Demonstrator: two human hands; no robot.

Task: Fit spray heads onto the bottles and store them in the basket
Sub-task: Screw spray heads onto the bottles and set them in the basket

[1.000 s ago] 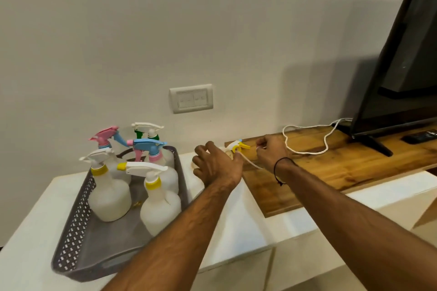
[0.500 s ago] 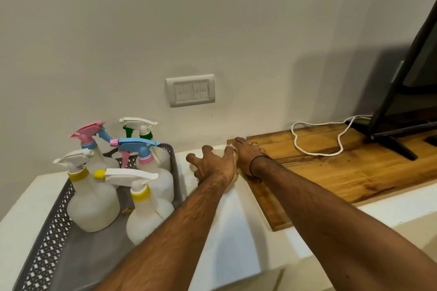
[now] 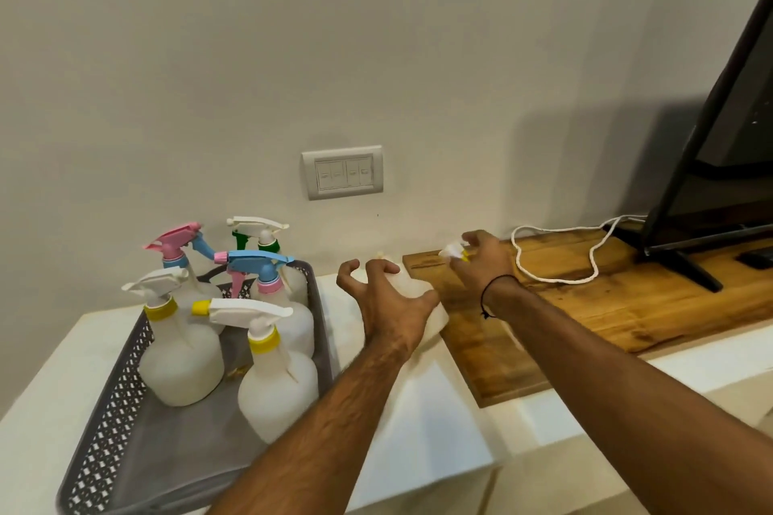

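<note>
- The last bottle (image 3: 422, 305), pale and translucent, sits on the white counter (image 3: 439, 443) between the basket (image 3: 104, 443) and the wooden board (image 3: 585, 318), mostly hidden behind the left hand (image 3: 389, 305).
- That left hand is spread wide, fingers clawed over the bottle, not yet closed on it as far as I can see.
- The right hand (image 3: 481, 259) pinches a small white and yellow spray head (image 3: 454, 252) at the board's back edge.
- I'd steady the bottle upright first, feed the thin tube into the neck, then twist the collar snug.
- Five finished bottles already stand in the grey perforated plastic basket, rounded, smooth, with coloured triggers.
- A white cord (image 3: 556, 255) loops across the rough, grainy board.
</note>
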